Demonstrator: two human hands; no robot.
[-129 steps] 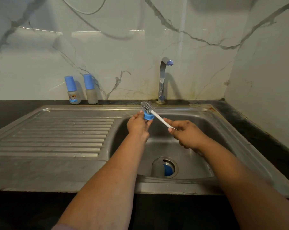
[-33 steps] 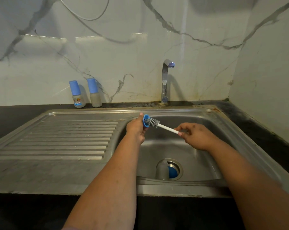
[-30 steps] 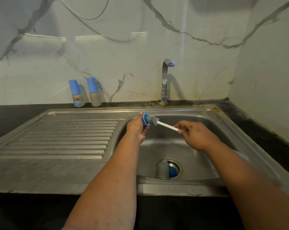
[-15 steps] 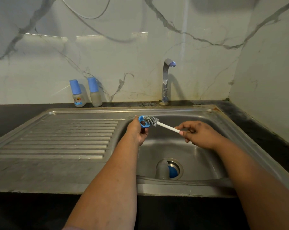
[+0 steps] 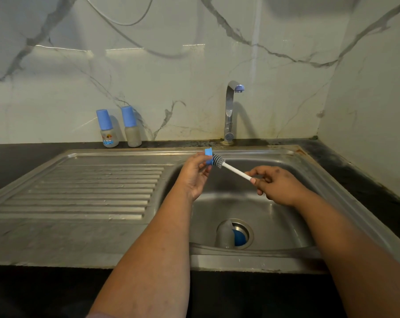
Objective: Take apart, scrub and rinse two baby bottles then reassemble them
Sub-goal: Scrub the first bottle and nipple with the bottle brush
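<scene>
Over the sink basin, my left hand (image 5: 193,174) pinches a small blue bottle ring (image 5: 208,155) by its edge. My right hand (image 5: 273,183) grips the white handle of a bottle brush (image 5: 234,169), and its grey bristle head is pushed into the ring. A frosted bottle body (image 5: 223,235) lies at the drain with a blue part (image 5: 239,237) beside it. Two small capped baby bottles stand by the back wall: one with a printed label (image 5: 107,130) and a plain one (image 5: 131,128).
The steel sink (image 5: 274,216) has a ribbed draining board (image 5: 91,187) to its left. A chrome tap (image 5: 230,111) rises behind the basin; no water runs from it. Black counter (image 5: 366,177) and a marble wall bound the right side.
My left hand has turned the blue ring so its side faces me, and lifted it slightly. The brush head sits in the ring from the right. The view shifted a little.
</scene>
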